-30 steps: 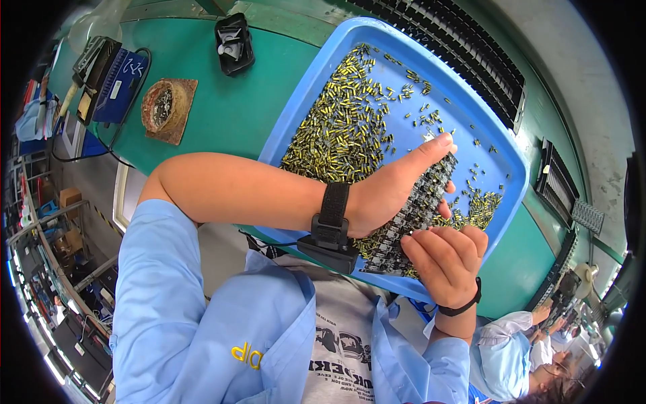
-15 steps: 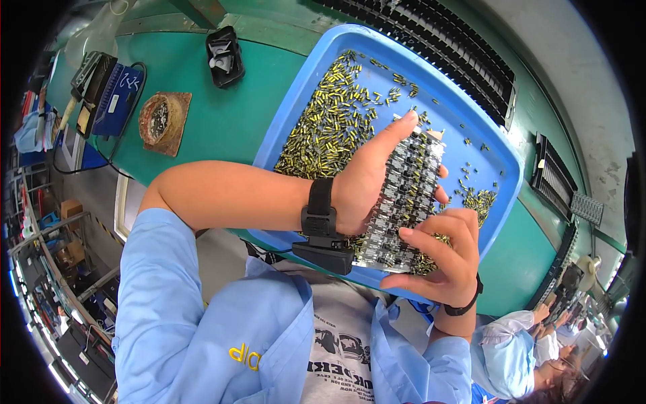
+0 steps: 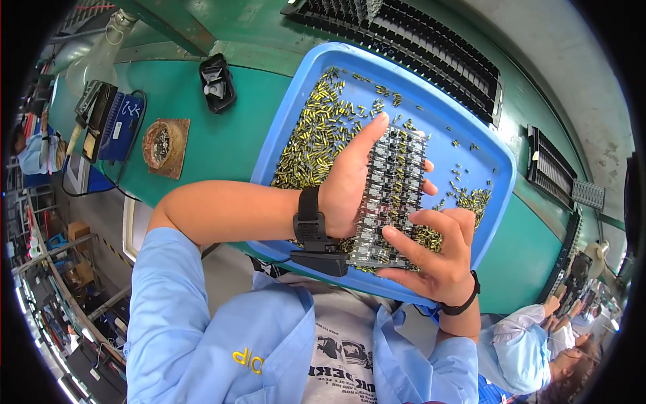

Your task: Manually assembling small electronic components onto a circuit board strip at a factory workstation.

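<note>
left hand [image 3: 350,188] lies flat along the left edge of the grey component board [image 3: 391,195], fingers straight, thumb up its side; right hand [image 3: 437,259] cups the board's near end, fingers curled over the top, so the board sits pinched between both hands, tilted, above the blue tray [image 3: 498,168]. risk as i read it: the grip is edge-only, so a slip or more tilt could shed seated parts into the loose yellow-black components [image 3: 316,145] below. a knock on the tray rim, which overhangs the green bench [image 3: 222,145], could spill the lot.
</note>
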Demonstrator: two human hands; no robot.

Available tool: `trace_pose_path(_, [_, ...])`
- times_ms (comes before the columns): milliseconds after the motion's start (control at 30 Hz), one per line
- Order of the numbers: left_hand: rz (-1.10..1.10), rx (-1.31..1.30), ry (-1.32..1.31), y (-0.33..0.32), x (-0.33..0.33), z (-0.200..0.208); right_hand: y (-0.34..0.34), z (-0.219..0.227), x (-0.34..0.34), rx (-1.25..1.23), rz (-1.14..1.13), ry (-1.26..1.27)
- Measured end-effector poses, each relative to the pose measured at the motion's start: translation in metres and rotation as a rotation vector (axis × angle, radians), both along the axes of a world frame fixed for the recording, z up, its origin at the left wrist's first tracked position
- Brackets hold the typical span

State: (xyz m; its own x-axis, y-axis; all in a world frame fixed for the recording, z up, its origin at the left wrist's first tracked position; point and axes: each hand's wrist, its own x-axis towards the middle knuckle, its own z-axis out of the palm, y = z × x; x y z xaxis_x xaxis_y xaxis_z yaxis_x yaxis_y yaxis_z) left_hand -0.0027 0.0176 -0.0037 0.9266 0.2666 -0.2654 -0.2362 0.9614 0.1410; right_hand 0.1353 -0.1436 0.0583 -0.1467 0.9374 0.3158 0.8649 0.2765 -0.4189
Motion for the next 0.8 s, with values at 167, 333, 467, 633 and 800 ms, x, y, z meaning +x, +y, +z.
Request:
trace_pose_path(167, [-0.014,-0.016,-0.017,0.0,0.0,0.003,0.0,0.0,0.002,-0.028,-0.009,0.06])
trace_pose_path(333, [-0.022,-0.013,-0.001,0.001,0.0,0.011,0.002,-0.001,0.003,-0.017,-0.015,0.125])
trace_pose_path(467, [-0.017,-0.02,0.019,0.0,0.001,0.013,0.0,-0.003,0.006,0.007,-0.004,0.145])
trace_pose_path(633, [-0.081,-0.025,-0.001,0.003,-0.002,0.01,0.0,-0.006,0.004,0.08,0.023,-0.001])
trace_pose_path(800, [-0.081,-0.042,-0.067,0.004,0.0,0.003,0.001,-0.006,0.006,0.053,0.033,0.062])
